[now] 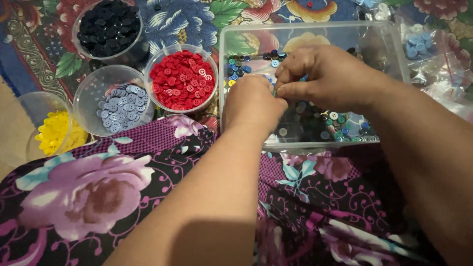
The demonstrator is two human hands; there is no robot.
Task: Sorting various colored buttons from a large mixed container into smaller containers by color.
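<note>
1. Far to the left of the hands, a clear cup of yellow buttons (pixel 55 132) sat at the edge of the floral cloth (pixel 172 24).
2. Nearer, three more cups stood close together: pale blue-grey buttons (pixel 120 107), dark navy buttons (pixel 109 23) behind them, and red buttons (pixel 183 79) just beside the left hand.
3. The left hand (pixel 252 104) was curled shut inside the clear rectangular tub (pixel 315 30), knuckles up; whether it held a button could not be told.
4. The right hand (pixel 329 75) touched it, thumb and forefinger pinched together at the meeting point; anything between them was too small to make out.
5. The mixed loose buttons (pixel 329 124) lay on the tub floor, directly beneath and around both hands.
6. To the right of the tub, a clear bag of light blue buttons (pixel 418 45) rested well apart from the grip.
</note>
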